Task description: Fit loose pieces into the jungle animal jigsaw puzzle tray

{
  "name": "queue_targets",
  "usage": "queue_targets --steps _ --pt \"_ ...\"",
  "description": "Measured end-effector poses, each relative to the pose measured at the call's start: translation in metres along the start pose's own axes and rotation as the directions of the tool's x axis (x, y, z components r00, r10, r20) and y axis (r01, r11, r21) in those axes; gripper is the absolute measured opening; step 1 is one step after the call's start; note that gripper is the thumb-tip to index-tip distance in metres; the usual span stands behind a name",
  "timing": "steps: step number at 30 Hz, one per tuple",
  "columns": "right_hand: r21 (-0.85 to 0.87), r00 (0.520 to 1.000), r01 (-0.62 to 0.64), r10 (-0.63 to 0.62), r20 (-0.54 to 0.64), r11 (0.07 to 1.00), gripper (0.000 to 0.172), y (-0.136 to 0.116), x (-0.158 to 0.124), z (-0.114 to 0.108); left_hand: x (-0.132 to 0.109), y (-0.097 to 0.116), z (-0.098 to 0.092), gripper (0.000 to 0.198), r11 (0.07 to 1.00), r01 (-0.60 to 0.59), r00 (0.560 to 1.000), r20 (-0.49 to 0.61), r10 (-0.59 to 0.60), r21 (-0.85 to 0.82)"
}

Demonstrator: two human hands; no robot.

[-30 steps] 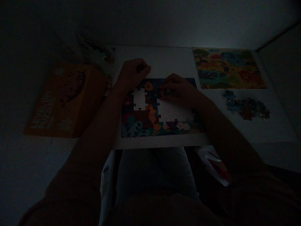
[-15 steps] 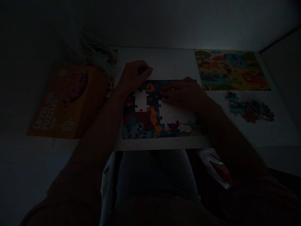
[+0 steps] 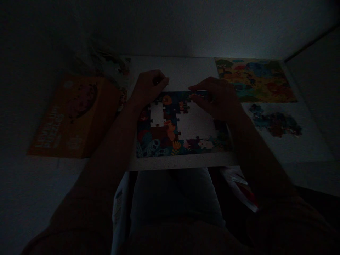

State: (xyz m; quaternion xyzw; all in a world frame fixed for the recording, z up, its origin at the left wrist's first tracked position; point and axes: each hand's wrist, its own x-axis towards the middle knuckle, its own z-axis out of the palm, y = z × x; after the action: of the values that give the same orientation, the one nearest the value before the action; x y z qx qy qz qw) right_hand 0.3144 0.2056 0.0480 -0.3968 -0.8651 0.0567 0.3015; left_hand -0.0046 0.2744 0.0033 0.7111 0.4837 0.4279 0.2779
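The scene is very dark. A partly built colourful jigsaw puzzle (image 3: 170, 136) lies on a white board (image 3: 183, 161) in front of me, with two white gaps in it. My left hand (image 3: 147, 86) hovers curled at the puzzle's upper left corner, fingers closed on something I cannot make out. My right hand (image 3: 216, 97) is at the puzzle's top edge, its fingertips pinched around a small dark puzzle piece (image 3: 200, 95). Both forearms reach in from below.
An orange puzzle box (image 3: 71, 117) lies to the left. A finished picture sheet (image 3: 255, 79) lies at the back right, and a heap of loose pieces (image 3: 275, 122) sits below it. A plastic bag (image 3: 239, 187) hangs beside my lap. A wall stands behind.
My right hand has lifted from lying flat on the puzzle's upper middle and moved up and right to the top edge. The left hand has hardly moved.
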Motion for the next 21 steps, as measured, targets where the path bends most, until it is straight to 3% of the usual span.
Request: queue_targets --steps 2,5,7,10,12,15,18,21 --pt "0.054 0.971 -0.037 0.049 -0.234 0.998 0.046 0.011 0.001 -0.018 0.000 -0.001 -0.001 0.031 1.000 0.006 1.000 0.003 -0.006 0.012" --pt "0.115 0.854 -0.095 0.140 -0.501 0.989 0.048 0.030 -0.016 -0.063 0.001 0.002 -0.002 0.035 1.000 0.005 1.000 0.004 -0.005 0.022" --pt "0.095 0.819 -0.162 0.188 -0.542 0.982 0.046 0.040 -0.043 -0.100 0.000 0.008 -0.004 0.035 0.999 0.014 1.000 0.001 -0.014 0.037" --pt "-0.011 0.816 -0.401 0.351 -0.460 0.916 0.037 0.052 -0.105 -0.148 0.000 0.021 -0.009 0.029 0.987 0.093 0.996 0.006 -0.095 0.131" --pt "-0.065 0.744 -0.561 0.468 -0.477 0.825 0.042 0.057 -0.153 -0.168 0.000 0.026 -0.013 0.029 0.965 0.142 0.989 0.004 -0.147 0.222" --pt "-0.120 0.699 -0.696 0.631 -0.337 0.708 0.047 0.065 -0.220 -0.176 -0.001 0.026 -0.018 0.036 0.936 0.170 0.980 0.048 -0.194 0.308" --pt "-0.236 0.767 -0.638 0.581 -0.273 0.733 0.055 0.070 -0.268 -0.162 -0.004 0.023 -0.020 0.029 0.955 0.209 0.977 0.006 -0.215 0.212" --pt "-0.335 0.798 -0.599 0.509 -0.324 0.727 0.063 0.071 -0.290 -0.140 -0.007 0.026 -0.020 0.023 0.963 0.225 0.974 -0.010 -0.226 0.146"
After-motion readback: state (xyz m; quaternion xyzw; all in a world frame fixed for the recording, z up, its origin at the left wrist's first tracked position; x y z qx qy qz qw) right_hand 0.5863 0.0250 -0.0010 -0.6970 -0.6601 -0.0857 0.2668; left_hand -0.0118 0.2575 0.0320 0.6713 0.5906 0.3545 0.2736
